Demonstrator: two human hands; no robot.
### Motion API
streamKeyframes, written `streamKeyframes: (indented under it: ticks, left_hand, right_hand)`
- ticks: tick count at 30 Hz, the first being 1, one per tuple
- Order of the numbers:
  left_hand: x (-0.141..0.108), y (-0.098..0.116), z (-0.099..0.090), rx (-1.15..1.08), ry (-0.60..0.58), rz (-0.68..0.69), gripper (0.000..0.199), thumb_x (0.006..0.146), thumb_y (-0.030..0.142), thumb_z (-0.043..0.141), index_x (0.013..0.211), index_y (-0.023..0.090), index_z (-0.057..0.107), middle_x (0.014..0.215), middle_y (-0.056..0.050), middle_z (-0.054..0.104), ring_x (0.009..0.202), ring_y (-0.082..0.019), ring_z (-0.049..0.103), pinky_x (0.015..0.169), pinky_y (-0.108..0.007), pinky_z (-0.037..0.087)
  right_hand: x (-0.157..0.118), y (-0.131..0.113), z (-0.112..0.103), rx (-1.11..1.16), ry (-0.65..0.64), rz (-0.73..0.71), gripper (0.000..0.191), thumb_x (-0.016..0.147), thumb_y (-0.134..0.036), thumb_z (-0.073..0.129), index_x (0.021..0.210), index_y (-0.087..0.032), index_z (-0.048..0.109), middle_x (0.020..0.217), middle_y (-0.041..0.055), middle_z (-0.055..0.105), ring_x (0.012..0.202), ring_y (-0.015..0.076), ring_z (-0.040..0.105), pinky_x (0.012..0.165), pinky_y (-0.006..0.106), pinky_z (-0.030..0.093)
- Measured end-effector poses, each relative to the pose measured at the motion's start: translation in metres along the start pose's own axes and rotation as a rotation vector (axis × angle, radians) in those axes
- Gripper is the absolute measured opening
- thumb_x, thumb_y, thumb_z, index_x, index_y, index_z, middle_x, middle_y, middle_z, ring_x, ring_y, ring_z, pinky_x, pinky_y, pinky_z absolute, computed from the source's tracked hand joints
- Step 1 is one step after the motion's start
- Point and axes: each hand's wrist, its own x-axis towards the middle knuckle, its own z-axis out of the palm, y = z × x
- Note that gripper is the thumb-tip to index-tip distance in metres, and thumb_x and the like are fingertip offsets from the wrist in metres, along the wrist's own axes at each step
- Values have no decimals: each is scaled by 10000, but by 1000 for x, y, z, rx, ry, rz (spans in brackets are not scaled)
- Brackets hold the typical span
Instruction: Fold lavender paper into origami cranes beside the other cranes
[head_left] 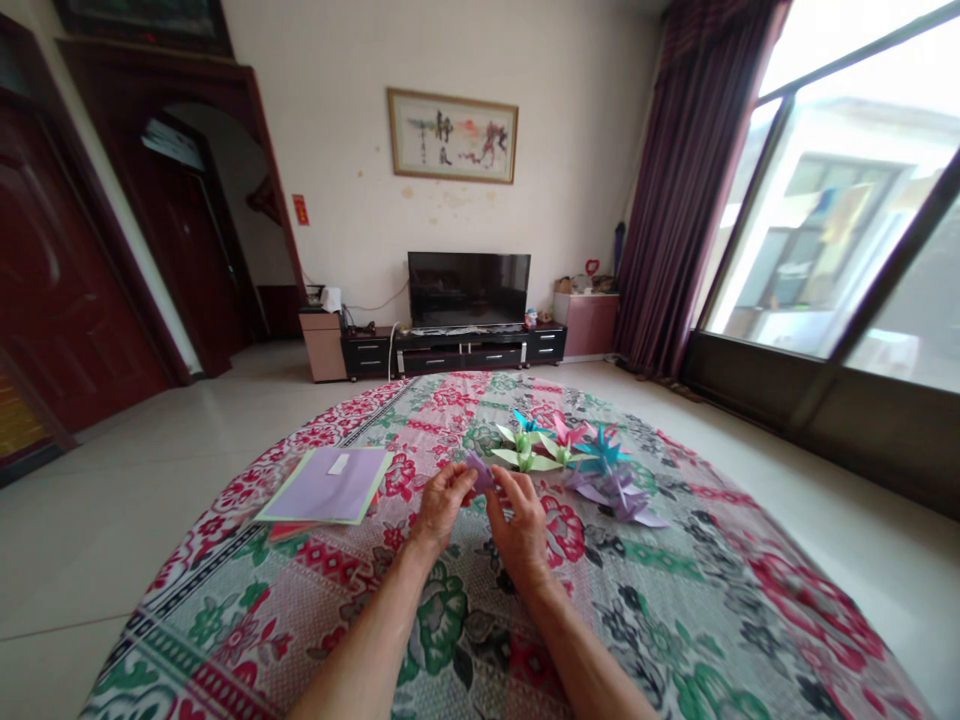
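A small folded piece of purple paper (pixel 480 472) is held up between my two hands over the middle of the table. My left hand (pixel 445 502) pinches its left side with thumb and fingers. On its right side, my right hand (pixel 519 515) grips it with bent fingers. Just beyond and to the right lie several folded paper figures: light green (pixel 529 452), pink (pixel 568 432), blue (pixel 602 450) and purple (pixel 621 495). To the left is a stack of square paper sheets with a purple one (pixel 330 485) on top, bearing a small white piece (pixel 338 464).
The round table has a flowered cloth (pixel 442 610) in red, green and grey. Beyond it stand a low black cabinet (pixel 480 355) and a television (pixel 469 289). A purple curtain (pixel 667 200) hangs beside the window at right.
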Motion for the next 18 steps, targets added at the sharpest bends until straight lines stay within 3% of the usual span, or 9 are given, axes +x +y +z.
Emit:
streamKeyframes:
  ticks: [7, 18]
  left_hand:
    - [2, -5, -3, -61, -66, 22, 286, 661, 415, 676, 769, 157, 618, 683, 9, 591, 627, -101, 541, 582, -210, 432]
    - [0, -5, -3, 110, -155, 150, 228, 714, 356, 641, 797, 144, 645, 616, 26, 553, 577, -81, 473, 570, -198, 380]
  right_hand:
    - [0, 2, -1, -112, 24, -164, 269, 810, -179, 482, 1059, -229, 569, 1018, 72, 550, 917, 183, 553, 759, 326, 492]
    - [1, 0, -2, -129, 62, -128, 189, 786, -159, 503, 965, -197, 547, 945, 67, 575, 843, 178, 563, 759, 337, 483]
